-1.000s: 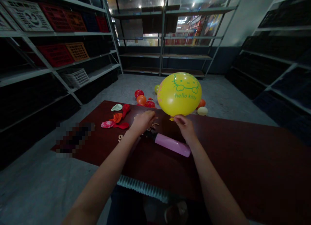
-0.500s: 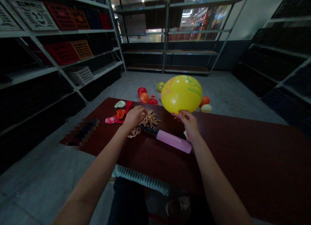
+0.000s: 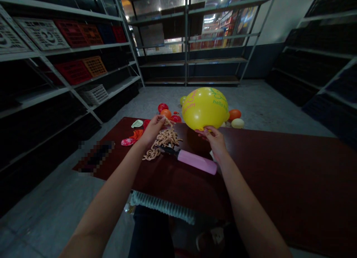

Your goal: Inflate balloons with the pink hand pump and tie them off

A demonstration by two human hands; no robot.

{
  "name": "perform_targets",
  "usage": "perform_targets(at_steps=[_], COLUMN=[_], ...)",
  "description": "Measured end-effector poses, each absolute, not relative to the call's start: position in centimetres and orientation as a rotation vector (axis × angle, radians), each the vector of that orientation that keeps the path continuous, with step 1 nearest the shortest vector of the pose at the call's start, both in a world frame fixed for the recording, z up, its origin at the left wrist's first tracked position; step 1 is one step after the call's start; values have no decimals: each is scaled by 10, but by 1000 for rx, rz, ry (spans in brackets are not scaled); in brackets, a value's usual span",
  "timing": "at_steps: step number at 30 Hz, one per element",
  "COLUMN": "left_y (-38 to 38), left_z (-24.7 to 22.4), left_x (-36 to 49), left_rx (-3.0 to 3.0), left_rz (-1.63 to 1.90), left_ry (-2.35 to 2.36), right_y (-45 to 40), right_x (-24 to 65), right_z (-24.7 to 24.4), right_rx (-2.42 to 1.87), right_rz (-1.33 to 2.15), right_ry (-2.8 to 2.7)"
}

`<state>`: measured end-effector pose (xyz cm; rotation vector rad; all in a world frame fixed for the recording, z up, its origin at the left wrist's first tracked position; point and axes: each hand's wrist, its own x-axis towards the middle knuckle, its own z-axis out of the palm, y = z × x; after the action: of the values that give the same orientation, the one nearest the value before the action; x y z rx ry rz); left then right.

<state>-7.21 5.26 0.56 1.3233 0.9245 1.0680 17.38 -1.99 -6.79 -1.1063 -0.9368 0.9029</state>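
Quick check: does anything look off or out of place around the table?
Nothing looks plainly damaged or spilled. Two untidy spots: the chain is heaped in a tangle by the pump, and loose balloons lie on the floor beyond the table.

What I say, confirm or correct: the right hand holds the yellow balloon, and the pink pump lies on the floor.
Wrong place: the head view shows the pink pump lying on the table. The right hand does hold the yellow balloon.
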Motion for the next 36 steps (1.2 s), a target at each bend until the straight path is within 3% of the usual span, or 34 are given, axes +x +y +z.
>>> perform_targets(at_steps=[10, 18, 22, 36], left_y=[28, 24, 28, 45], left_z=[-6, 17, 25, 7], left_x=[-17, 4, 7, -10], left_rx=[1164, 1319, 1532, 2989], left_rz=[910, 676, 573, 695], left_ry=[776, 644, 568, 619], right_y=[-20, -15, -14, -17], right_x=[172, 174, 177, 176], right_z=[-66, -69, -72, -70], right_rx=[-1085, -1085, -1088, -1056], right_rz=[957, 954, 924, 946], right_ry=[-925, -872, -830, -763])
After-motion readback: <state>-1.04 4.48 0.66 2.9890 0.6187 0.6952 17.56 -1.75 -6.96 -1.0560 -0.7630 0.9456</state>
